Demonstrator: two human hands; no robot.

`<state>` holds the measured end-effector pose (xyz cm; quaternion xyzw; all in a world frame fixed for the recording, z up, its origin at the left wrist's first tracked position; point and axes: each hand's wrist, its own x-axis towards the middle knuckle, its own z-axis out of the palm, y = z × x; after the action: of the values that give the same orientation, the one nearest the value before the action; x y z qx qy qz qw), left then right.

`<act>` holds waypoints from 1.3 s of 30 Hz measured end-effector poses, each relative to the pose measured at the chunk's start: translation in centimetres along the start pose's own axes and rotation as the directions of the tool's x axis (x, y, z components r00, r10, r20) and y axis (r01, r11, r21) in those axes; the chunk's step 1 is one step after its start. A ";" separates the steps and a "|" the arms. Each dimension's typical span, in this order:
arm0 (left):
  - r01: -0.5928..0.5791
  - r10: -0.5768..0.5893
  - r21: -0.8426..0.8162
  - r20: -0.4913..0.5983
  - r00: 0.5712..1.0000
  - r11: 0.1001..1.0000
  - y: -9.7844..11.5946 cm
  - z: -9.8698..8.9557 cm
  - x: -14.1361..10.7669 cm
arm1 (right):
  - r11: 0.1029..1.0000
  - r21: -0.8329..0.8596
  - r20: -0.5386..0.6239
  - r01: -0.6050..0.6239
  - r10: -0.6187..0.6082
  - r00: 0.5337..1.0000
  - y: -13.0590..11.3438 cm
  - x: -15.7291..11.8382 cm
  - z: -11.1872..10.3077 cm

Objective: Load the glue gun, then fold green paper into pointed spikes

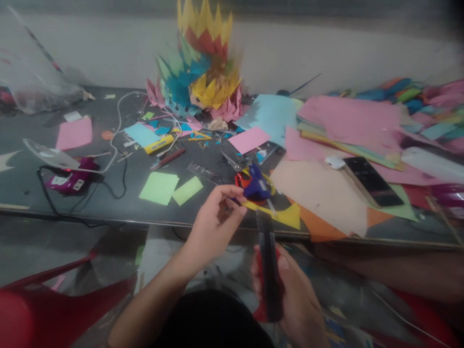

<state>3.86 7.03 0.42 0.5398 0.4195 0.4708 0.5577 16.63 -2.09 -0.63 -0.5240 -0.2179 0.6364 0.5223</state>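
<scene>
My left hand (pixel 219 217) is over the table's front edge, its thumb and forefinger closed at the tip of a piece of yellow paper (pixel 290 216). In my right hand (pixel 299 295), nearer my body, is a long red and black stapler (pixel 268 270), its narrow end pointing up toward the yellow paper. Just beyond my left fingertips lies a blue tape dispenser (pixel 258 182). Scissors with red handles (pixel 243 181) rest against it, blades pointing away. Two light green paper pieces (pixel 159 187) lie left of my left hand.
A many-coloured folded-paper model (pixel 203 67) stands at the back among paper scraps. Pink sheets (pixel 348 116) are piled at right, near a phone (pixel 373 180) and a white earbud case (pixel 335 163). A purple socket block (pixel 72 176) with cords sits left. Red chairs (pixel 65 309) stand below.
</scene>
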 end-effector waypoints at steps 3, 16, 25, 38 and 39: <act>0.031 -0.028 -0.052 0.063 0.998 0.998 0.2 -0.1 -0.2 | 0.998 -0.062 -0.046 0.002 -0.004 0.999 -0.1 -0.1 0.3; -0.091 0.090 -0.006 -0.087 0.992 0.996 -0.5 0.8 -0.7 | 0.968 -0.240 0.042 0.066 -0.058 0.997 1.1 0.4 -0.7; -0.139 0.106 -0.042 -0.441 0.891 0.989 -1.3 -0.1 1.9 | 0.978 -0.206 -0.106 0.045 -0.068 0.992 0.8 0.0 -0.5; -0.275 0.309 0.728 0.092 0.947 0.628 -7.1 1.9 3.8 | -0.364 -0.832 0.555 0.419 -0.530 0.641 -5.3 11.3 -9.7; -0.280 0.318 0.724 0.088 0.944 0.631 -7.2 1.8 3.8 | -0.460 -0.808 0.578 0.367 -0.501 0.644 -5.4 12.1 -9.8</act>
<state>6.94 10.54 -6.50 0.7664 0.4894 0.3642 0.2014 28.91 8.01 -5.03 -0.5973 -0.7829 -0.0755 0.1568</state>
